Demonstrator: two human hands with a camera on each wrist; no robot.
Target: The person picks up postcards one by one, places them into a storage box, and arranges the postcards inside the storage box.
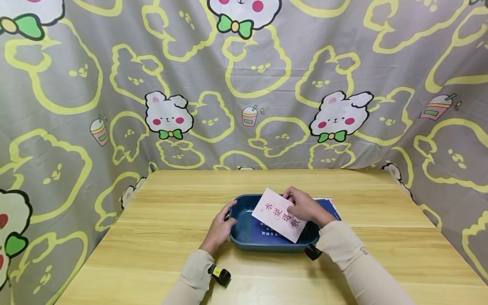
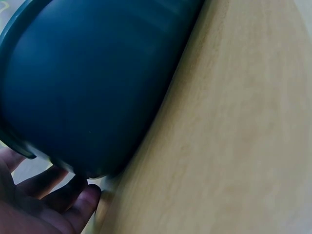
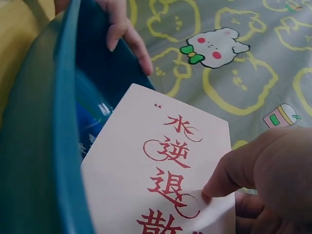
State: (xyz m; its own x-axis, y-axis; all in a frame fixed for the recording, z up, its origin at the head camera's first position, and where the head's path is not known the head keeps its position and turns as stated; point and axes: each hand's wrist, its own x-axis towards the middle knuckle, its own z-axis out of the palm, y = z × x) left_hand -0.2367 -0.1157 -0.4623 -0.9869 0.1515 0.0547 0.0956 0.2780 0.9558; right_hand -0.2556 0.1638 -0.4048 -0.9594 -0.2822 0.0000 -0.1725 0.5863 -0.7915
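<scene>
A dark teal plastic basin (image 1: 263, 249) stands on the table, with a blue printed booklet or card (image 1: 256, 234) lying inside it. My left hand (image 1: 218, 228) grips the basin's left end, thumb at the rim; in the left wrist view, its fingers (image 2: 83, 200) touch the outer wall. Between thumb and fingers, my right hand (image 1: 308, 208) pinches a pale pink card (image 1: 275, 207) with large red Chinese characters. The card is tilted over the basin and covers part of the blue booklet. In the right wrist view the thumb (image 3: 234, 170) presses on the card's printed face.
Behind the right hand, another blue item (image 1: 328, 205) with a pink edge is partly hidden, at the basin's right. The wooden table (image 1: 171, 212) reaches back to a grey curtain (image 1: 213, 80) with cartoon prints. Black cameras (image 1: 222, 276) are strapped to both wrists.
</scene>
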